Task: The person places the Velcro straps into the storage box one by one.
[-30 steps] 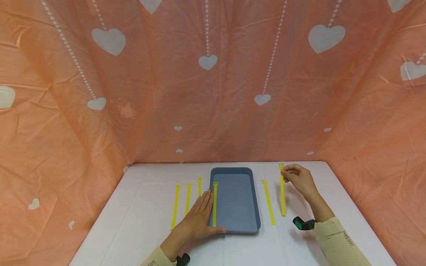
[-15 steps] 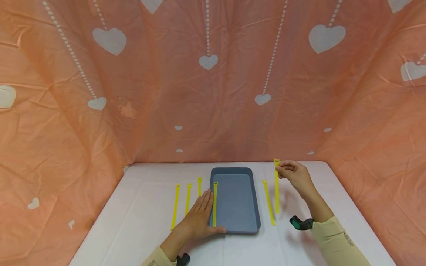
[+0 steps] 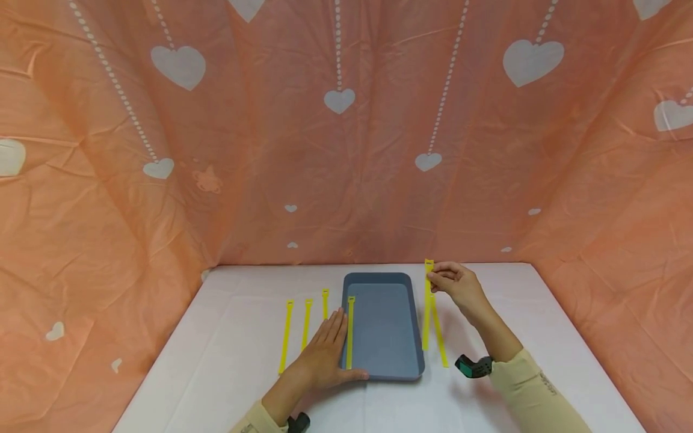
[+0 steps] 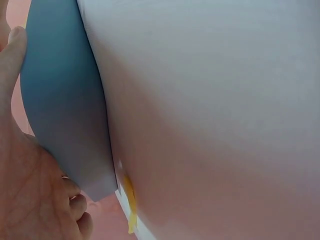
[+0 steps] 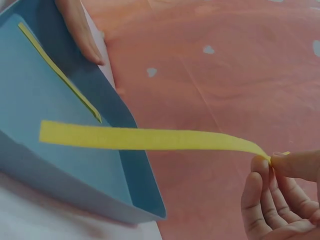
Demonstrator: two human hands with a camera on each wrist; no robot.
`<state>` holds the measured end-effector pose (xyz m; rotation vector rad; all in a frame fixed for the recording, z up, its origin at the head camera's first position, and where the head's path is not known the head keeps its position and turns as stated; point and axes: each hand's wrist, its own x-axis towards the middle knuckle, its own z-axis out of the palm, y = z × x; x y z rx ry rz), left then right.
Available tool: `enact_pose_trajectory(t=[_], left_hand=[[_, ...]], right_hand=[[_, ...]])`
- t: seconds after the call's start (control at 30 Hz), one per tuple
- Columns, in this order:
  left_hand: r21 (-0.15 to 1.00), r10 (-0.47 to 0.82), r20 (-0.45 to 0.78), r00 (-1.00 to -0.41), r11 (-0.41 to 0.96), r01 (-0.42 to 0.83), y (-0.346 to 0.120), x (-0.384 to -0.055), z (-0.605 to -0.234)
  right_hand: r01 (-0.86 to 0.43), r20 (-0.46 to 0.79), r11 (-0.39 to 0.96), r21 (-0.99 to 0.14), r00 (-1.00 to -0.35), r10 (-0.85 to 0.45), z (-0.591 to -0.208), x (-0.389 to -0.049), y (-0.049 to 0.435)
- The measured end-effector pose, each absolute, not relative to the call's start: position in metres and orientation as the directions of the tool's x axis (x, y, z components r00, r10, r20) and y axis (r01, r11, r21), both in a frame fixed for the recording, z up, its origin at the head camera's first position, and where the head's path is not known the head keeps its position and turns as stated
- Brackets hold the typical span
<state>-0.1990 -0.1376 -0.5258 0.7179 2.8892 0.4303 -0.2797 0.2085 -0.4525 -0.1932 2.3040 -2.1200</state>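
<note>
A grey-blue tray (image 3: 387, 334) lies on the white table, with one yellow slotted cable strap (image 3: 349, 337) along its left side. My left hand (image 3: 320, 359) rests against the tray's left edge, fingers straight, its thumb along the near rim. My right hand (image 3: 459, 288) pinches another yellow cable strap (image 3: 426, 319) near its slotted head. In the right wrist view this held strap (image 5: 135, 138) stretches out from thumb and fingertips, its free end over the tray. In the head view it hangs beside the tray's right wall, partly overlapping a strap (image 3: 441, 343) on the table.
Several more yellow straps (image 3: 285, 337) lie left of the tray, some partly hidden by my left hand. White table surface (image 3: 216, 349) extends to both sides. A peach curtain (image 3: 346, 198) with white hearts encloses the table at the back and sides.
My right hand has carried the pinched strap leftward, from right of the loose strap to the tray's right edge. The left hand and the tray have stayed put.
</note>
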Motion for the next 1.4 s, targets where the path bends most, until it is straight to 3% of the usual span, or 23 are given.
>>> enact_pose_trajectory(t=[0.6,1.4], left_hand=[[0.305,0.48,-0.065,-0.875,0.844,0.44,-0.136,-0.196,-0.521],[0.317,0.473,-0.076,-0.878,0.846,0.429,-0.135,-0.196,-0.519]], right_hand=[[-0.072,0.073,-0.01,-0.997,-0.98,-0.186,-0.473,-0.285,0.167],[-0.023,0.019,0.013,-1.0,-0.975,-0.223,-0.497,-0.292,0.116]])
